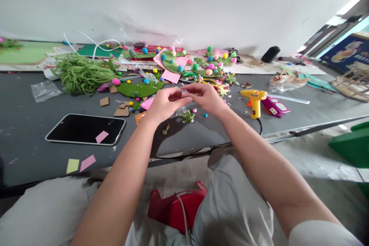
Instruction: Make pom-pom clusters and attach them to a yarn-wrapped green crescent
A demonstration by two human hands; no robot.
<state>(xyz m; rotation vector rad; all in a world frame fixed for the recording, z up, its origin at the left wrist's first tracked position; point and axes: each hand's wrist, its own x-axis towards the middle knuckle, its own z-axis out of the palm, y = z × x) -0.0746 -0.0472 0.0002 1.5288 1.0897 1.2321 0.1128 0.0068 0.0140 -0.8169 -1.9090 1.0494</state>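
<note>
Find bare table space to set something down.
Bare: left of the phone, nearer than the clear bag; right of the purple packet, nearer than the pale strip. Crowded: beyond the left hand and right hand, with pompoms.

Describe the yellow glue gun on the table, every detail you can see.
The glue gun has a glossy, plastic-looking yellow body with dark markings, an orange part beneath the barrel and a dark, red-marked patch low on the handle. It lies on the gray table, to the right of the right hand, its narrow nozzle toward that hand. A black cord leaves the handle's base. It overlaps a purple box in view; contact is unclear. No hand touches it.
</note>
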